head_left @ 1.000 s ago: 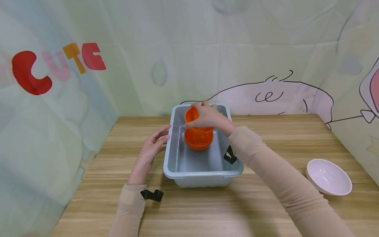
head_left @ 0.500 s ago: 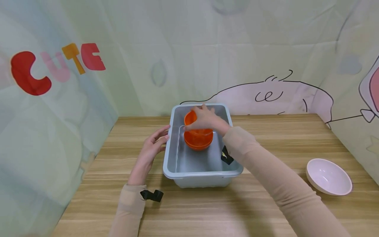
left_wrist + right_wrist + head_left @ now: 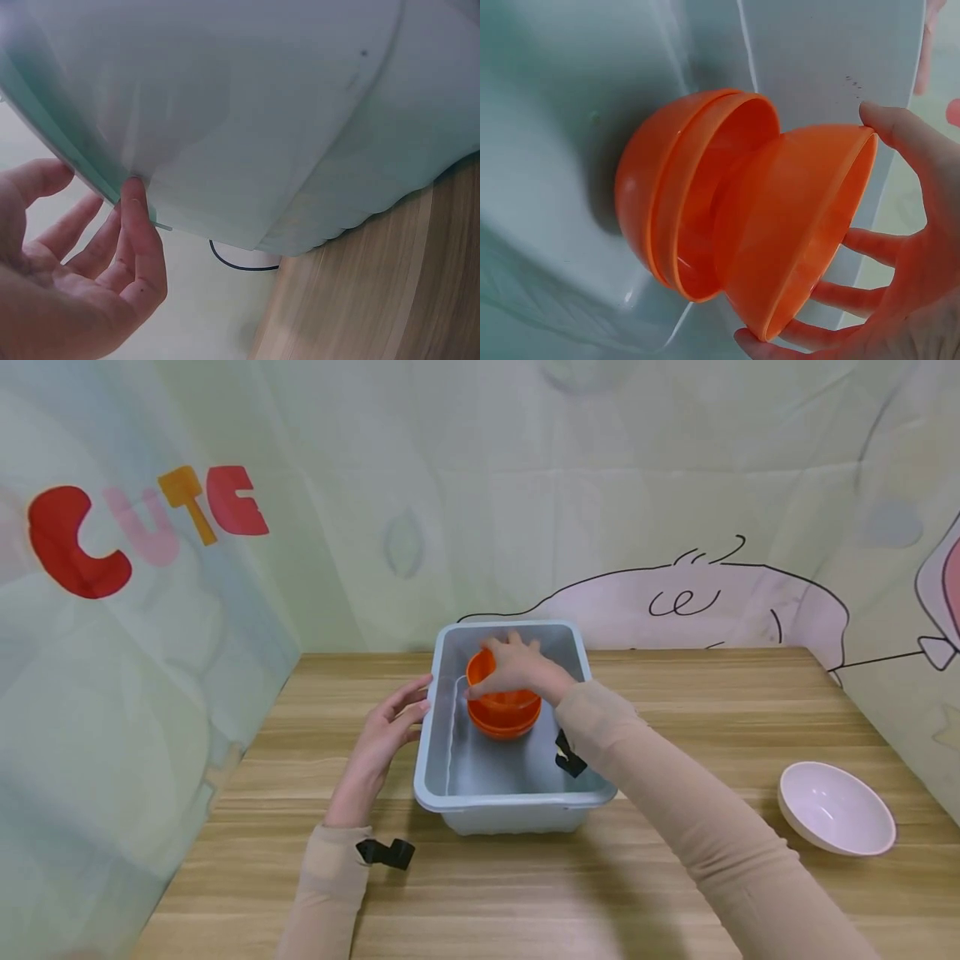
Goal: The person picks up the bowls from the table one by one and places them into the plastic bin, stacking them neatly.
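Observation:
My right hand (image 3: 521, 668) holds an orange bowl (image 3: 787, 210) by its rim, with the thumb at one side and the fingers spread at the other. That bowl is tilted, its base dipping into the mouth of two nested orange bowls (image 3: 641, 195) in a grey-blue plastic tub (image 3: 498, 777). From above, the hand covers much of the held bowl. At the tub's left side, my left hand (image 3: 386, 731) touches the rim with its fingertips; in the left wrist view one fingertip (image 3: 135, 191) presses the outer wall just under the lip.
A white bowl (image 3: 836, 808) stands on the right of the wooden table (image 3: 300, 785). Behind and at both sides hangs a printed cloth backdrop (image 3: 420, 485) with cartoon drawings and the coloured letters CUTE.
My right hand has lowered the held orange bowl toward the two nested ones, and the forearm has shifted a little left. The left hand stays at the rim.

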`<act>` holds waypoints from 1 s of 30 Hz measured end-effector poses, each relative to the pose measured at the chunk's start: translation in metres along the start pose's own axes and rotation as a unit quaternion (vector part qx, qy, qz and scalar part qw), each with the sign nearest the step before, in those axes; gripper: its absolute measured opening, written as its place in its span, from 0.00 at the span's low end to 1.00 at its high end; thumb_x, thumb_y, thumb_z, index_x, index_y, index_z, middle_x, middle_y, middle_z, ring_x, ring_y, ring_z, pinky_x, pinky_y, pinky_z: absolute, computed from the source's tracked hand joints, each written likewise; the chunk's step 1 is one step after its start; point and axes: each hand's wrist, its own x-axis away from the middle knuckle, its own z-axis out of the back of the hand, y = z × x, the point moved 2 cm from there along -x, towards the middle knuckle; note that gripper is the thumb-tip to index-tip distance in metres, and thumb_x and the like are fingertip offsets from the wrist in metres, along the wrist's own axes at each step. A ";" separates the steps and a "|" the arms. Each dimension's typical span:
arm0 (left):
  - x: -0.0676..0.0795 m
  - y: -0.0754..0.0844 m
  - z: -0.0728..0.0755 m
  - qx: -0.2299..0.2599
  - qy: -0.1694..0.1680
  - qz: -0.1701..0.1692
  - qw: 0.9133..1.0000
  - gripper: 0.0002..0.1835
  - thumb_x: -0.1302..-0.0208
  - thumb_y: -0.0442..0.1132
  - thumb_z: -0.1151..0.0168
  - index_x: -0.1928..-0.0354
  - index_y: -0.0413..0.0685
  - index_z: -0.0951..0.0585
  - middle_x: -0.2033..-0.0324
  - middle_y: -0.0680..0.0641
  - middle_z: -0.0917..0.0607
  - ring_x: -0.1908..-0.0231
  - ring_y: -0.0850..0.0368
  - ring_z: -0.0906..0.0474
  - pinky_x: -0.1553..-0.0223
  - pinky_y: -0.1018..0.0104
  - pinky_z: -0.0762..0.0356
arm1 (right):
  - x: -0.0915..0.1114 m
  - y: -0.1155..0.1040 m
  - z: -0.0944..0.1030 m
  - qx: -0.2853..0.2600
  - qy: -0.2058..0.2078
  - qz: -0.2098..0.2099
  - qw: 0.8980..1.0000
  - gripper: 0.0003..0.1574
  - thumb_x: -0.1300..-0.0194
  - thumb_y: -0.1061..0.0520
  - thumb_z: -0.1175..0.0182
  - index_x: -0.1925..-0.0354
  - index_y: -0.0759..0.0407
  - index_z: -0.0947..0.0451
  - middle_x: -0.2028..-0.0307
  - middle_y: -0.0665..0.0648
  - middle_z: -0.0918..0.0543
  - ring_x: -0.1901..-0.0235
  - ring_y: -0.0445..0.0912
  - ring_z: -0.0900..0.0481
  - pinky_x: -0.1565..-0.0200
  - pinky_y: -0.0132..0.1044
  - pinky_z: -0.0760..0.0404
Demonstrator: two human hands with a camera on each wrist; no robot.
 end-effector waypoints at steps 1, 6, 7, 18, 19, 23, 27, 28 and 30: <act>0.000 0.000 0.000 -0.002 -0.001 -0.001 1.000 0.25 0.31 0.48 0.44 0.33 0.59 0.30 0.39 0.47 0.26 0.52 0.61 0.23 0.51 0.65 0.22 | -0.001 0.001 -0.001 -0.001 -0.001 0.000 1.000 0.54 0.48 0.33 0.34 0.29 0.44 0.44 0.33 0.60 0.42 0.37 0.61 0.44 0.46 0.55 0.23; -0.001 0.001 -0.001 -0.005 0.000 0.000 1.000 0.25 0.31 0.48 0.43 0.33 0.60 0.30 0.39 0.47 0.26 0.51 0.60 0.23 0.51 0.65 0.22 | -0.002 0.004 -0.005 -0.001 -0.001 0.003 1.000 0.55 0.49 0.33 0.34 0.28 0.43 0.45 0.32 0.59 0.43 0.37 0.60 0.44 0.45 0.52 0.23; -0.001 0.001 -0.001 -0.008 -0.001 -0.001 1.000 0.25 0.31 0.48 0.43 0.33 0.60 0.31 0.38 0.46 0.27 0.51 0.60 0.24 0.51 0.64 0.22 | -0.003 0.005 -0.006 -0.001 -0.001 0.004 1.000 0.55 0.49 0.34 0.34 0.28 0.43 0.45 0.31 0.59 0.43 0.36 0.60 0.44 0.45 0.52 0.22; 0.000 0.001 -0.001 -0.009 0.000 0.001 1.000 0.26 0.32 0.49 0.43 0.33 0.60 0.31 0.38 0.47 0.26 0.51 0.59 0.24 0.51 0.64 0.22 | -0.006 0.011 -0.016 0.010 -0.007 0.010 1.000 0.54 0.49 0.34 0.33 0.29 0.41 0.44 0.30 0.58 0.45 0.35 0.61 0.46 0.46 0.51 0.22; 0.000 0.001 -0.001 -0.009 0.001 0.003 1.000 0.26 0.32 0.49 0.43 0.33 0.60 0.31 0.38 0.47 0.27 0.51 0.59 0.24 0.51 0.64 0.22 | -0.006 0.011 -0.017 0.012 -0.008 0.010 1.000 0.54 0.49 0.34 0.33 0.29 0.41 0.44 0.30 0.58 0.45 0.35 0.60 0.46 0.46 0.52 0.22; 0.000 0.000 0.000 -0.010 0.002 0.004 1.000 0.26 0.32 0.50 0.43 0.33 0.61 0.31 0.38 0.47 0.27 0.50 0.58 0.24 0.50 0.63 0.22 | -0.007 0.011 -0.018 0.012 -0.012 0.006 1.000 0.54 0.50 0.34 0.33 0.29 0.40 0.44 0.30 0.57 0.46 0.35 0.60 0.46 0.44 0.56 0.24; 0.000 0.000 -0.001 -0.009 0.001 0.001 1.000 0.26 0.32 0.49 0.43 0.33 0.61 0.31 0.38 0.47 0.26 0.51 0.60 0.23 0.51 0.64 0.22 | -0.008 0.011 -0.020 0.015 -0.016 0.007 1.000 0.54 0.50 0.34 0.32 0.29 0.41 0.43 0.30 0.58 0.45 0.34 0.61 0.47 0.44 0.59 0.25; 0.000 0.000 -0.001 -0.007 0.001 0.000 1.000 0.26 0.31 0.49 0.43 0.33 0.60 0.31 0.39 0.47 0.26 0.52 0.60 0.23 0.51 0.64 0.22 | -0.008 0.011 -0.020 0.017 -0.017 0.009 1.000 0.54 0.50 0.33 0.32 0.29 0.42 0.43 0.30 0.59 0.45 0.34 0.62 0.47 0.44 0.59 0.25; 0.000 0.000 -0.001 -0.004 0.001 -0.002 1.000 0.25 0.31 0.48 0.43 0.33 0.60 0.30 0.39 0.47 0.26 0.53 0.61 0.22 0.52 0.65 0.21 | -0.009 0.012 -0.020 0.022 -0.016 0.012 1.000 0.54 0.50 0.33 0.32 0.30 0.43 0.42 0.30 0.60 0.44 0.34 0.63 0.47 0.44 0.59 0.25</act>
